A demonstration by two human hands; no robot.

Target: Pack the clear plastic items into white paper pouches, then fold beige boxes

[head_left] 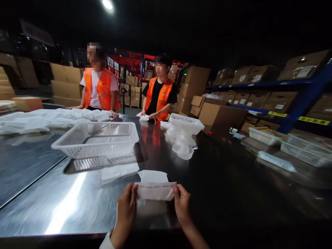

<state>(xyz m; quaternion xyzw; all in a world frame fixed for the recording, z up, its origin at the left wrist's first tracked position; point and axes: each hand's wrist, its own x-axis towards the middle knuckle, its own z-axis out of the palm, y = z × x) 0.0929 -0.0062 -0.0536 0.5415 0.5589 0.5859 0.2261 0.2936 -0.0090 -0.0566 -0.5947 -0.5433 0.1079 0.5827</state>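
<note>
Between my two hands a small white packet (155, 192) is stretched level, with a thin line of print along its upper edge. My left hand (127, 200) pinches its left end, and my right hand (182, 202) pinches the right end. Just behind it a white folded sheet (153, 176) shows above the steel tabletop; whether the two are joined I cannot tell. To the left lies a flat white stack (119, 172), in front of a white perforated basket (98, 148).
Clear crumpled plastic bags (181, 141) lie beside a second white basket (188, 123). White cloth-like material (46, 119) covers the far left. Across the table, two people in orange vests stand; one holds something white (144, 118). Cartons (221, 116) and shelving (301, 100) stand right.
</note>
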